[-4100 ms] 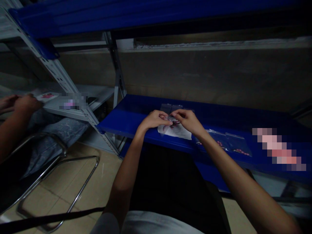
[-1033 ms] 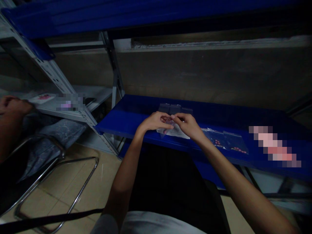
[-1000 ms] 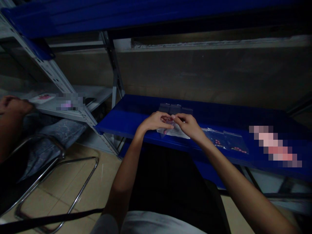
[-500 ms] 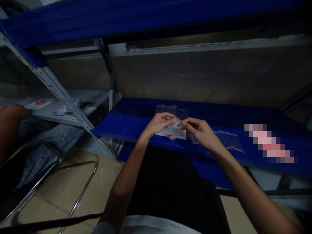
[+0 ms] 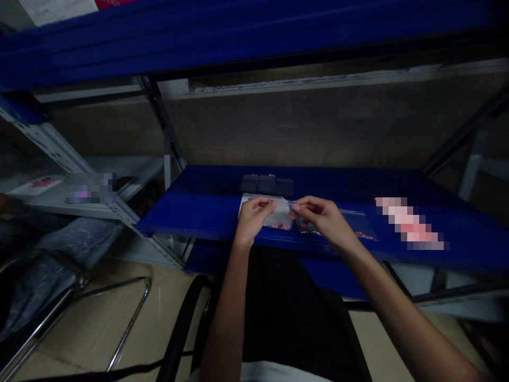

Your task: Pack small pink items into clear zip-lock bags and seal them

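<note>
A small clear zip bag [image 5: 281,218] with several pink beads at its bottom hangs between my two hands. My left hand [image 5: 255,212] pinches its top edge on the left. On the right, my right hand [image 5: 316,211] grips the same top edge between thumb and finger. Behind the bag lies a white paper sheet [image 5: 244,200]. Another clear bag with beads [image 5: 305,227] is partly hidden under my right hand. Further right, a flat clear bag [image 5: 361,225] also has pink beads in it.
Several flat clear bags [image 5: 267,184] lie in a row on the blue shelf [image 5: 199,199]. A pixelated pink item [image 5: 409,223] is at the right. A blue upper shelf [image 5: 238,40] runs overhead. At left stand a grey rack [image 5: 59,146] and a metal chair frame [image 5: 131,313].
My hands have levelled out along the bag's top edge, and the bag now hangs straighter. The view has shifted, and the neighbouring person's arm at left has mostly left it.
</note>
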`<control>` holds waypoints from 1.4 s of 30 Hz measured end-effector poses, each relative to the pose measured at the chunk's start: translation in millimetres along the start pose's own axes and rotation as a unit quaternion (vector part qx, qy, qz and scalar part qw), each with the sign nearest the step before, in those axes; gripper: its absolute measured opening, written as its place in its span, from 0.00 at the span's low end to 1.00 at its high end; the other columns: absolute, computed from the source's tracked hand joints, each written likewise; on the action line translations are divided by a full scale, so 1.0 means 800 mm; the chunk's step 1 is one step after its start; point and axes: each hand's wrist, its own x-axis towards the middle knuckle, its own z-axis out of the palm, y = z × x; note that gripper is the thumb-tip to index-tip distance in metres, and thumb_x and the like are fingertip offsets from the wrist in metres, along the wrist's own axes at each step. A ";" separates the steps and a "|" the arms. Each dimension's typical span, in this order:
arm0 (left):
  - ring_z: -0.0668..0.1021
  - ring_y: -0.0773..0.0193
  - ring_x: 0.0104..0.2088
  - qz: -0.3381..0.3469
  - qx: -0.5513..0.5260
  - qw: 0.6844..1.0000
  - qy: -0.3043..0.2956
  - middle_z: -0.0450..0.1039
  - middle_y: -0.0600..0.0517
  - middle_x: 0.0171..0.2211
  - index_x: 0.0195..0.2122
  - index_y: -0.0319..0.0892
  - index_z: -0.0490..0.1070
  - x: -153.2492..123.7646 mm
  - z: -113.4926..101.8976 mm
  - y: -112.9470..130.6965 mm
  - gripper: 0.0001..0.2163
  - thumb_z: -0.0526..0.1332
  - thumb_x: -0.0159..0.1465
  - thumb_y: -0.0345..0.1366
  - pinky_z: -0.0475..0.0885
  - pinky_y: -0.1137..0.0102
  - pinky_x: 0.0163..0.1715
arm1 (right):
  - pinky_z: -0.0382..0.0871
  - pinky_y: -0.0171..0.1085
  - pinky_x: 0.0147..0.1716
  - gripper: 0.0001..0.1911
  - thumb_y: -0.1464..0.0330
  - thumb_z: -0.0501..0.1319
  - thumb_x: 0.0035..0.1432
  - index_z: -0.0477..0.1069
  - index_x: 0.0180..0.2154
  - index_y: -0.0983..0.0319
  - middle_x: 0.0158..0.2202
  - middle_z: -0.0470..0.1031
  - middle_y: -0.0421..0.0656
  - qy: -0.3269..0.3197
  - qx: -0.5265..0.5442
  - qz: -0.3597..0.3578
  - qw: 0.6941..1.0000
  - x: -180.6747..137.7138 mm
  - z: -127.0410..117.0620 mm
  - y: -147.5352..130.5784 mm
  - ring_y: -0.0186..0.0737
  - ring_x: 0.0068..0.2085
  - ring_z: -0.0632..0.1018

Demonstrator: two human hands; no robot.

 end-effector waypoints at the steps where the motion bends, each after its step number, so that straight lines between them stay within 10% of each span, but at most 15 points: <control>1: 0.76 0.67 0.31 0.003 -0.005 1.000 0.010 0.77 0.51 0.29 0.31 0.37 0.78 -0.005 0.001 -0.003 0.13 0.73 0.54 0.42 0.70 0.71 0.35 | 0.65 0.35 0.25 0.19 0.52 0.70 0.55 0.78 0.34 0.61 0.30 0.81 0.44 0.003 -0.007 -0.007 1.000 -0.001 0.000 -0.001 0.37 0.27 0.75; 13: 0.77 0.66 0.31 0.030 0.016 0.997 0.074 0.77 0.51 0.29 0.33 0.38 0.78 -0.025 0.004 -0.024 0.12 0.72 0.56 0.41 0.70 0.73 0.35 | 0.57 0.35 0.24 0.20 0.51 0.68 0.56 0.72 0.34 0.61 0.27 0.72 0.39 -0.068 0.005 0.011 0.998 -0.003 0.011 -0.005 0.33 0.25 0.67; 22: 0.79 0.62 0.36 0.043 0.020 0.999 0.016 0.79 0.49 0.33 0.34 0.38 0.78 -0.027 0.021 -0.030 0.11 0.69 0.60 0.42 0.72 0.70 0.40 | 0.60 0.35 0.28 0.15 0.57 0.62 0.63 0.73 0.32 0.62 0.28 0.73 0.40 -0.067 -0.103 -0.070 0.990 -0.008 0.010 -0.006 0.36 0.29 0.70; 32: 0.79 0.61 0.37 0.126 0.265 0.954 0.055 0.78 0.49 0.34 0.35 0.41 0.74 -0.035 0.021 -0.030 0.06 0.60 0.67 0.35 0.70 0.68 0.41 | 0.63 0.37 0.33 0.12 0.61 0.58 0.67 0.73 0.36 0.61 0.31 0.77 0.41 -0.097 -0.208 -0.110 0.967 -0.011 0.013 -0.008 0.39 0.33 0.75; 42: 0.79 0.63 0.34 0.078 0.172 0.982 -0.016 0.80 0.50 0.32 0.35 0.40 0.78 -0.035 0.017 -0.021 0.07 0.64 0.65 0.37 0.70 0.72 0.34 | 0.62 0.35 0.29 0.12 0.60 0.60 0.65 0.72 0.34 0.61 0.29 0.74 0.40 -0.105 -0.195 -0.082 0.972 -0.014 -0.004 -0.018 0.37 0.29 0.73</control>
